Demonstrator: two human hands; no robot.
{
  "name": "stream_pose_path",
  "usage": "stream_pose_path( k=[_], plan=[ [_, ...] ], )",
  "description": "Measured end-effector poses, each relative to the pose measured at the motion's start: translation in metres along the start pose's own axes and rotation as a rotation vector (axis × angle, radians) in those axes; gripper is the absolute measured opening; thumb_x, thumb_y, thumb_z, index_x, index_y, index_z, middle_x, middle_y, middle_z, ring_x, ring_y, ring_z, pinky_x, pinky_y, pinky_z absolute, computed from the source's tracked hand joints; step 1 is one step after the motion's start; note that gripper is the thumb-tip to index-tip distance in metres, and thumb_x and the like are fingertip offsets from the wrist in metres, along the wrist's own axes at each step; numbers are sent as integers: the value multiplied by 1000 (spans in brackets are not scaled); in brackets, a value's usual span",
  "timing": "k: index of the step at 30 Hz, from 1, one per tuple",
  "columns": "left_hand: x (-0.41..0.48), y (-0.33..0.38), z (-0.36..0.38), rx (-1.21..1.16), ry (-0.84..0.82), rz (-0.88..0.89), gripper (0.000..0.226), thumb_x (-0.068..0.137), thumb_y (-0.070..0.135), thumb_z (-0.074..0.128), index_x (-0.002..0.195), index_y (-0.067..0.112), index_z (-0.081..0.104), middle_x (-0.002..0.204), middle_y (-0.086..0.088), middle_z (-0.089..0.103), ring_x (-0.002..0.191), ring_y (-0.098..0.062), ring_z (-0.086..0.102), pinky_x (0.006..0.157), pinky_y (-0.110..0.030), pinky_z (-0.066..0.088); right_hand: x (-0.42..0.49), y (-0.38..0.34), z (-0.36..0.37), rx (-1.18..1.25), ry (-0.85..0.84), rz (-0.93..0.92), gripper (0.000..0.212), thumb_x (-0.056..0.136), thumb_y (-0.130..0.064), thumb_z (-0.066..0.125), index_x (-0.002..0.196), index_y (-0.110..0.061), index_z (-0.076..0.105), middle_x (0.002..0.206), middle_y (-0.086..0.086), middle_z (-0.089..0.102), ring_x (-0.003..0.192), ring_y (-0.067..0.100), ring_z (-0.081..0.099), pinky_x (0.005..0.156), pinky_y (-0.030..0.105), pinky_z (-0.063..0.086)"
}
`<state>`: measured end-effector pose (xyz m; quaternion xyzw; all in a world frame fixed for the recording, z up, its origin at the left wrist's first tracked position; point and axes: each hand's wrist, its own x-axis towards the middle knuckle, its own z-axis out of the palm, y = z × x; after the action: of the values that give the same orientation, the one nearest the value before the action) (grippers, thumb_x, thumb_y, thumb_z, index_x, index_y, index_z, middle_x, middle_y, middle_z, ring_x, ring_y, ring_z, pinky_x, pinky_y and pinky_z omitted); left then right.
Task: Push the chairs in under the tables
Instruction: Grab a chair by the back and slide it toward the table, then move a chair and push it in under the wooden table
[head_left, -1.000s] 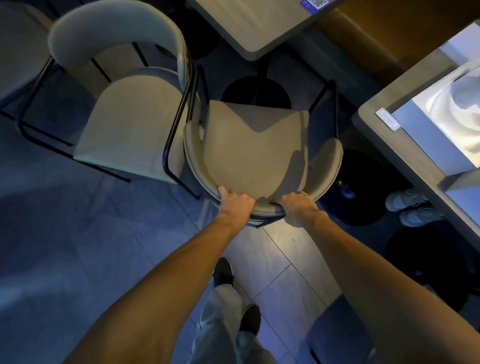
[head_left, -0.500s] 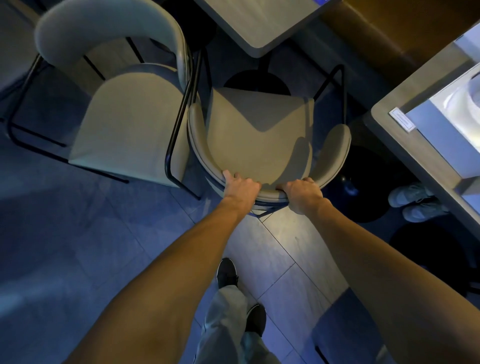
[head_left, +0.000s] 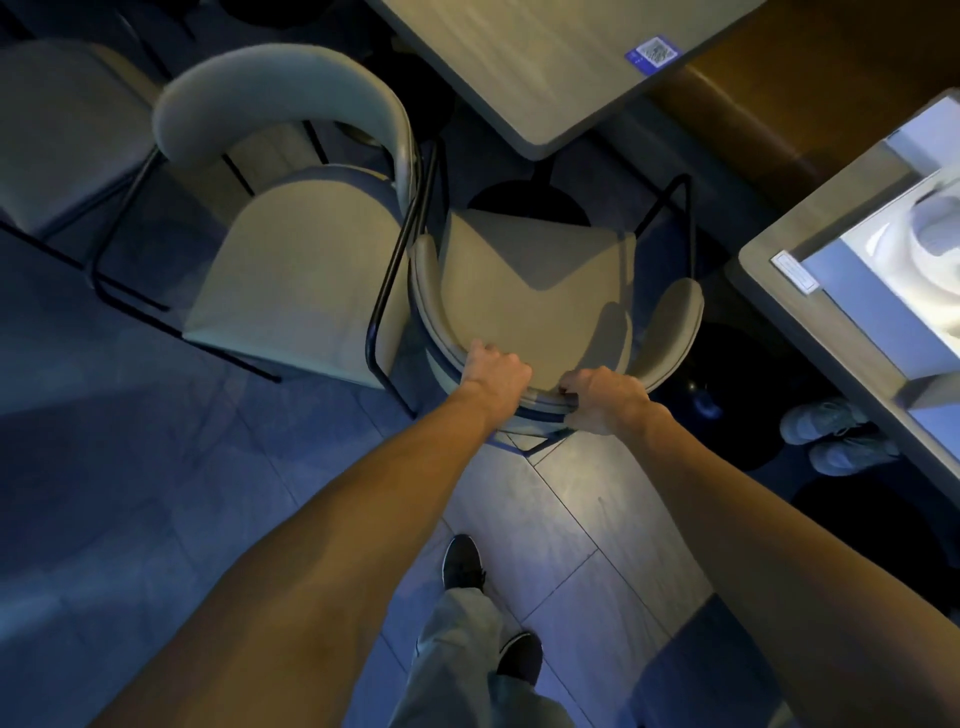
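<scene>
A beige padded chair (head_left: 535, 291) with a black metal frame stands in front of me, its seat facing a wooden table (head_left: 540, 67) at the top of the view. My left hand (head_left: 493, 371) and my right hand (head_left: 602, 397) both grip the curved backrest at its near middle, close together. The front edge of the seat lies near the table's black round base (head_left: 524, 200). A second beige chair (head_left: 296, 270) stands just left of it, its frame touching or almost touching, its back turned to the upper left.
Another table (head_left: 810, 317) juts in from the right, with a person's pale shoes (head_left: 836, 439) on the floor beneath it. A brown bench (head_left: 810, 93) runs along the upper right. My own feet (head_left: 462, 564) stand on the tiled floor behind the chair.
The chair has slid forward toward the table, with both hands still gripping its backrest. I have stepped forward after it.
</scene>
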<state>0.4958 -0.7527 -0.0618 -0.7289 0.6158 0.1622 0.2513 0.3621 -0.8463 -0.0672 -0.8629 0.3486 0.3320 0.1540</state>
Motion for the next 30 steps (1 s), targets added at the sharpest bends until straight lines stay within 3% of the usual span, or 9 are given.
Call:
stream_pose_path(
  k=[5, 12, 17, 23, 27, 30],
  plan=[
    [-51, -10, -21, -43, 104, -81, 21, 99, 28, 52, 114, 24, 65, 105, -1, 71, 102, -24, 64, 88, -39, 37, -37, -15, -27, 73, 84, -6, 51, 92, -44, 59, 140, -27, 51, 130, 2, 64, 119, 27, 60, 96, 40, 46],
    [-143, -24, -22, -101, 219, -259, 30, 101, 33, 44, 124, 22, 62, 119, -7, 69, 115, -30, 61, 100, -45, 34, -103, -47, -55, 59, 182, -74, 51, 92, -51, 57, 137, -28, 55, 132, 6, 63, 120, 30, 59, 94, 41, 47],
    [-200, -48, -17, -214, 260, -361, 31, 102, 33, 44, 124, 18, 60, 121, -11, 68, 116, -33, 60, 95, -42, 44, -138, -85, -73, 48, 235, -150, 47, 94, -47, 56, 135, -25, 58, 133, 5, 64, 121, 30, 59, 93, 38, 46],
    [-258, -108, 1, -205, 309, -451, 36, 103, 37, 41, 125, 16, 58, 125, -14, 65, 116, -33, 58, 96, -42, 42, -155, -155, -98, 22, 273, -225, 44, 97, -43, 56, 135, -20, 60, 130, 6, 65, 119, 29, 60, 89, 35, 46],
    [-289, -166, 19, -224, 316, -495, 36, 103, 36, 39, 126, 15, 56, 125, -14, 65, 115, -34, 59, 94, -40, 45, -150, -216, -118, 0, 262, -242, 37, 97, -37, 54, 121, -11, 66, 118, 11, 70, 112, 32, 63, 88, 37, 49],
    [-310, -220, 24, -219, 353, -503, 35, 103, 37, 39, 125, 17, 58, 121, -12, 66, 112, -32, 61, 91, -41, 44, -136, -262, -145, 29, 290, -230, 45, 93, -43, 56, 126, -15, 64, 121, 9, 70, 113, 29, 64, 89, 37, 53]
  ],
)
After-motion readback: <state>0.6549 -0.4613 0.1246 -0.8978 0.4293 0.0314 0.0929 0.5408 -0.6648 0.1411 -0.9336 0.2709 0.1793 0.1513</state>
